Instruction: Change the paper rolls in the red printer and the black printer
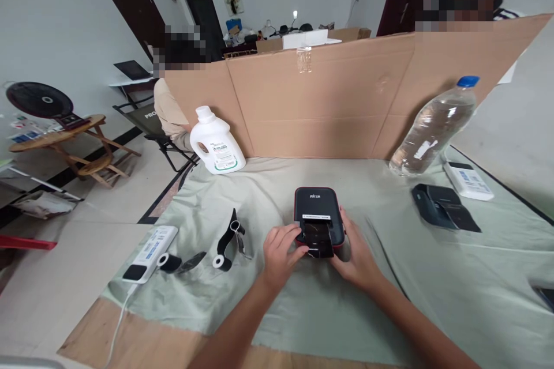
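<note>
A small black label printer with red edges is on the green cloth in front of me. Black film covers its near half and hangs over the front edge. My left hand grips the printer's left side, its thumb at the film's front corner. Around the right side and near corner, my right hand has its fingers closed. To the left lie a black ribbon on two white-cored rolls and another black roll with a loose tail. The printer's underside is hidden.
A white power bank-like device with a cable lies left. Behind stand a white jug, a cardboard screen and a large water bottle. A dark plastic part and another white device lie right. Two people sit beyond the screen.
</note>
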Tool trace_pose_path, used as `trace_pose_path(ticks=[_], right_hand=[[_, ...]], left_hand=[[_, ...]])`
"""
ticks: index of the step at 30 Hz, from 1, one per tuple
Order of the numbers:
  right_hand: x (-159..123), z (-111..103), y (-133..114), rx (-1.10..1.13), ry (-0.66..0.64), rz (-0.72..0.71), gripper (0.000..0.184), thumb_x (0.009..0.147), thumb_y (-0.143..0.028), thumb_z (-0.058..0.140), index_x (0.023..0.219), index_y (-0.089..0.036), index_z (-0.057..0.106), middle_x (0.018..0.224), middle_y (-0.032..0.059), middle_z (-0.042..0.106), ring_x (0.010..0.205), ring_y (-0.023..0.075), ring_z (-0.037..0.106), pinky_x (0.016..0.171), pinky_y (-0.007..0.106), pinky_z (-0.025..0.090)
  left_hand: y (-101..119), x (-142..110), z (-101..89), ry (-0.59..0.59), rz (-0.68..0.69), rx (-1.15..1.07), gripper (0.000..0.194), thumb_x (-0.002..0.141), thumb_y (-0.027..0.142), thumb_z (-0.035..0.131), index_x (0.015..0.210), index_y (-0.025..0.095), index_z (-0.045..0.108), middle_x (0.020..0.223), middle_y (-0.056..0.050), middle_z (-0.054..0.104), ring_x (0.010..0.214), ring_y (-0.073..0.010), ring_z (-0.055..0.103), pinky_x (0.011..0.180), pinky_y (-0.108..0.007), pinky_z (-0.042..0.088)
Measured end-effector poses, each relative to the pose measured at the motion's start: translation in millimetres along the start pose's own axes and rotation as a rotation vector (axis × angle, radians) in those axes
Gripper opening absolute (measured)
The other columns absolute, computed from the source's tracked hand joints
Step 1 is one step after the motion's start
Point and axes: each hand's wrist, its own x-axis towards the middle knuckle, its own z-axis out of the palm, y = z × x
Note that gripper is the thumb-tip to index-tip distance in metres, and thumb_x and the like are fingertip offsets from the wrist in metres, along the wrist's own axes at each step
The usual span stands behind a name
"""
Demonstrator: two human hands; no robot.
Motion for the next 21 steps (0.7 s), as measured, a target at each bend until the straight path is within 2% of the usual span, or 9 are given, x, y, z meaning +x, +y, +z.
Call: trace_pose_path(ticks=[2, 5, 8, 10, 13, 15, 17, 19, 21], right_hand=[[0.3, -2.4, 2.0, -0.031, -0.012, -0.025, 0.095, 0.092, -0.040, 0.065, 0.166, -0.027, 0.007, 0.166, 0.0170, 0.029, 0.148, 0.0415, 0.037, 0.114, 0.063, 0.042], [2.5, -4.4, 4.9, -0.020, -0.033, -0.038, 0.093, 0.093, -0.037, 0.064, 0.166, -0.027, 0.008, 0.167, 0.0165, 0.028, 0.149, 0.0401, 0.035, 0.116, 0.062, 0.040], [4.7, -5.8, 6.6, 0.025, -0.052, -0.009, 0.100, 0.091, -0.039, 0.065, 0.167, -0.027, 0.000, 0.165, 0.0155, 0.031, 0.145, 0.0392, 0.041, 0.113, 0.060, 0.044], [5.5, -9.1, 7.3, 0.044, -0.064, -0.012, 0.098, 0.092, -0.039, 0.063, 0.167, -0.028, 0.001, 0.164, 0.0135, 0.033, 0.142, 0.0384, 0.044, 0.113, 0.058, 0.044], [11.4, -19.0, 8.4, 0.083, -0.079, -0.029, 0.071, 0.098, -0.035, 0.048, 0.164, -0.028, 0.024, 0.159, 0.0101, 0.044, 0.138, 0.0352, 0.048, 0.112, 0.055, 0.044], [24.6, -27.0, 8.9, 0.081, -0.068, 0.004, 0.052, 0.100, -0.030, 0.039, 0.150, -0.028, 0.051, 0.140, 0.0094, 0.062, 0.126, 0.0312, 0.057, 0.105, 0.051, 0.049], [48.2, -32.3, 7.8, 0.004, -0.089, 0.041, 0.043, 0.099, -0.027, 0.038, 0.127, -0.027, 0.070, 0.114, 0.0090, 0.073, 0.108, 0.0282, 0.064, 0.094, 0.045, 0.054], [79.7, -32.1, 3.4, -0.131, -0.230, 0.039, 0.038, 0.097, -0.023, 0.042, 0.112, -0.025, 0.076, 0.102, 0.0090, 0.076, 0.100, 0.0268, 0.066, 0.089, 0.041, 0.054], [113.1, -25.0, -4.3, -0.295, -0.476, 0.022, 0.034, 0.093, -0.017, 0.047, 0.107, -0.023, 0.078, 0.104, 0.0098, 0.077, 0.100, 0.0266, 0.068, 0.089, 0.038, 0.053]], left_hand=[[-3.2, 1.2, 0.0, -0.009, 0.033, -0.002, 0.040, 0.098, 0.054, 0.054, 0.112, 0.021, 0.072, 0.111, -0.011, 0.077, 0.097, -0.0215, 0.072, 0.085, -0.036, 0.059], [-5.5, 1.3, 3.5, -0.021, -0.002, -0.022, 0.041, 0.101, 0.053, 0.051, 0.111, 0.020, 0.072, 0.107, -0.011, 0.077, 0.097, -0.0213, 0.073, 0.086, -0.036, 0.060], [-5.5, -0.3, 6.7, -0.024, -0.049, -0.070, 0.043, 0.100, 0.055, 0.050, 0.108, 0.020, 0.073, 0.105, -0.010, 0.077, 0.099, -0.0221, 0.073, 0.088, -0.036, 0.060], [-5.1, -2.5, 6.8, -0.044, -0.100, -0.102, 0.040, 0.101, 0.053, 0.049, 0.109, 0.021, 0.073, 0.108, -0.010, 0.076, 0.102, -0.0228, 0.072, 0.091, -0.038, 0.059], [-5.5, -6.1, 5.2, -0.091, -0.142, -0.140, 0.040, 0.104, 0.046, 0.042, 0.116, 0.022, 0.071, 0.118, -0.011, 0.075, 0.110, -0.0242, 0.070, 0.097, -0.042, 0.056], [-6.7, -7.3, 4.6, -0.096, -0.135, -0.167, 0.041, 0.104, 0.043, 0.038, 0.119, 0.021, 0.070, 0.123, -0.012, 0.073, 0.112, -0.0250, 0.068, 0.098, -0.043, 0.054], [-7.8, -7.1, 4.8, -0.082, -0.123, -0.193, 0.041, 0.104, 0.043, 0.038, 0.119, 0.021, 0.070, 0.124, -0.012, 0.072, 0.112, -0.0249, 0.068, 0.097, -0.043, 0.054], [-8.0, -6.1, 5.2, -0.080, -0.116, -0.204, 0.041, 0.104, 0.042, 0.038, 0.119, 0.021, 0.069, 0.124, -0.012, 0.072, 0.111, -0.0245, 0.068, 0.096, -0.042, 0.053], [-7.3, -4.6, 5.0, -0.085, -0.106, -0.203, 0.041, 0.104, 0.041, 0.038, 0.121, 0.021, 0.069, 0.125, -0.012, 0.072, 0.111, -0.0241, 0.068, 0.097, -0.042, 0.053]])
